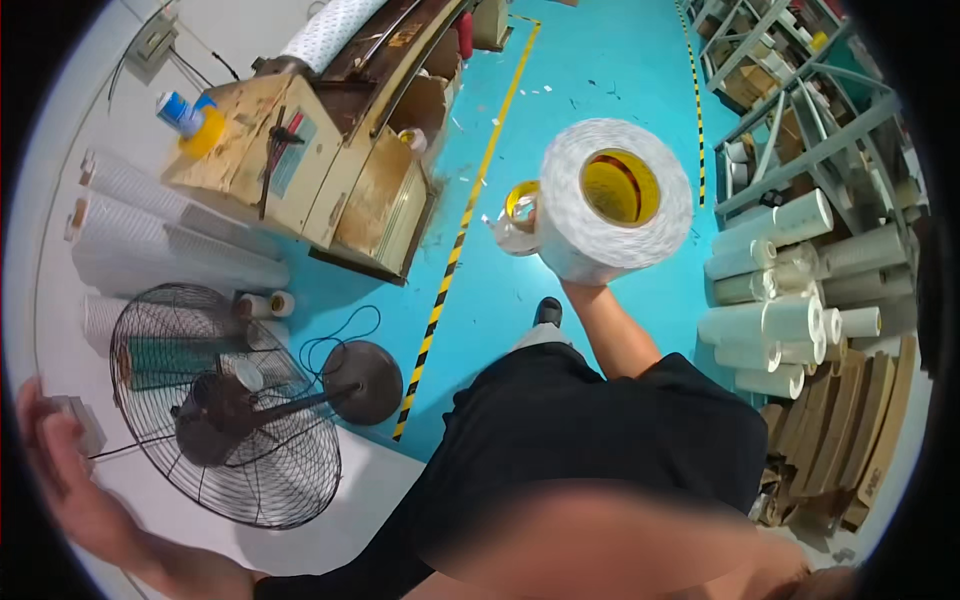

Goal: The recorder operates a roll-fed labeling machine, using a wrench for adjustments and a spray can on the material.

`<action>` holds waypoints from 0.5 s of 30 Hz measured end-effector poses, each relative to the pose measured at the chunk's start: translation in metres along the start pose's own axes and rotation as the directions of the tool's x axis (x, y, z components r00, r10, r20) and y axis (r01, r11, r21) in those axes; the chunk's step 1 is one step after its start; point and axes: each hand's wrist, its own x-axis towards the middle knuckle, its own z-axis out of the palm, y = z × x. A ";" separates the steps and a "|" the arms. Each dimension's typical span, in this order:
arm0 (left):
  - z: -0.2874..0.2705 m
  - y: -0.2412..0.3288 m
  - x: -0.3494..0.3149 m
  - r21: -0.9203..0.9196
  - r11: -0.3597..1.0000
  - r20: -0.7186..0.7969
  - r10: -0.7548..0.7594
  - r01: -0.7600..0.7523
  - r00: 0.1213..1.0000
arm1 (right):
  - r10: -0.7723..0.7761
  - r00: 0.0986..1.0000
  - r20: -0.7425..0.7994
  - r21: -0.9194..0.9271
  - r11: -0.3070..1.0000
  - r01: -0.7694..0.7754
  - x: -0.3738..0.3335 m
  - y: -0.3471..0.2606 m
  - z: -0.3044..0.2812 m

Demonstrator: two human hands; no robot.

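In front of me, my right hand point(578, 290) supports a large white roll of tape point(570, 215) with a yellow core. Most of that hand is hidden behind the roll. Against the big roll's left side sits a small clear tape roll point(520, 240), also with a yellow core; which fingers hold it does not show. My left hand point(65, 460) reaches out to the far left, fingers apart, slightly blurred. It is beside a small grey wall box point(85, 425), from which a black cord runs toward the standing fan point(225, 405). Whether the fingers touch the box is unclear.
A worn beige machine point(300, 170) with a blue and yellow bottle point(195, 125) stands at upper left, above wrapped rolls point(180, 250). Yellow-black tape point(460, 245) lines the blue floor. At right are metal shelves point(790, 130), white rolls point(780, 325) and stacked cardboard point(840, 430).
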 end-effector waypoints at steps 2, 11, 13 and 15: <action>0.046 0.148 -0.021 -0.357 0.915 0.474 0.350 -0.188 0.808 | -0.051 0.983 0.178 -0.056 0.997 0.062 0.029 -0.011 0.011; 0.384 0.463 -0.059 -0.825 0.425 0.317 0.894 -0.372 0.318 | 0.393 0.919 0.030 0.346 0.859 -0.378 0.213 -0.104 -0.123; 0.441 0.516 -0.060 -0.821 0.478 0.373 0.863 -0.312 0.339 | 0.397 0.917 -0.031 0.094 0.915 -0.392 0.247 -0.123 -0.167; 0.499 0.568 -0.057 -0.823 0.501 0.420 0.854 -0.268 0.309 | 0.276 0.960 -0.046 -0.137 0.950 -0.279 0.287 -0.143 -0.209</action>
